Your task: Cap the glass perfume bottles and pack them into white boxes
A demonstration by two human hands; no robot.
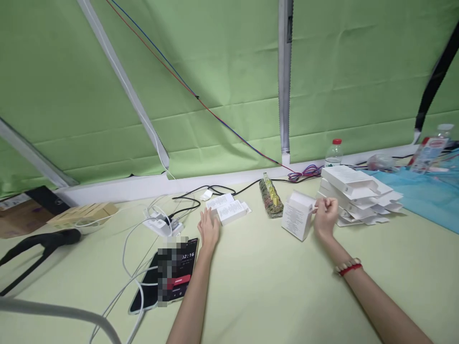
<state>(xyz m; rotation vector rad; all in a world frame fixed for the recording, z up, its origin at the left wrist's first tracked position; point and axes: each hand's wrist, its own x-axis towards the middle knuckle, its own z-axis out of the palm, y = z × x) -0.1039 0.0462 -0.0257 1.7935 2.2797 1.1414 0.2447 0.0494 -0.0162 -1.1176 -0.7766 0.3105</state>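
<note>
My right hand (325, 217) is closed at the right edge of a white printed box (297, 215), which stands tilted just above or on the table; its thumb and finger pinch near the top. My left hand (209, 228) lies with its fingers stretched out on the table, beside the left end of a small white printed box (231, 211). Another small white box (219, 200) lies just behind that one. To the right of my right hand rises a stack of flattish white boxes (349, 177) with open end flaps.
A phone (184, 272) showing a timer lies near my left forearm, crossed by white cables. A power strip (161, 224), black cord, camouflage-patterned strip with yellow vials (271, 196), red-capped bottle (334, 153) and blue sheet (426, 196) are around. Yellowish boxes (86, 213) sit far left.
</note>
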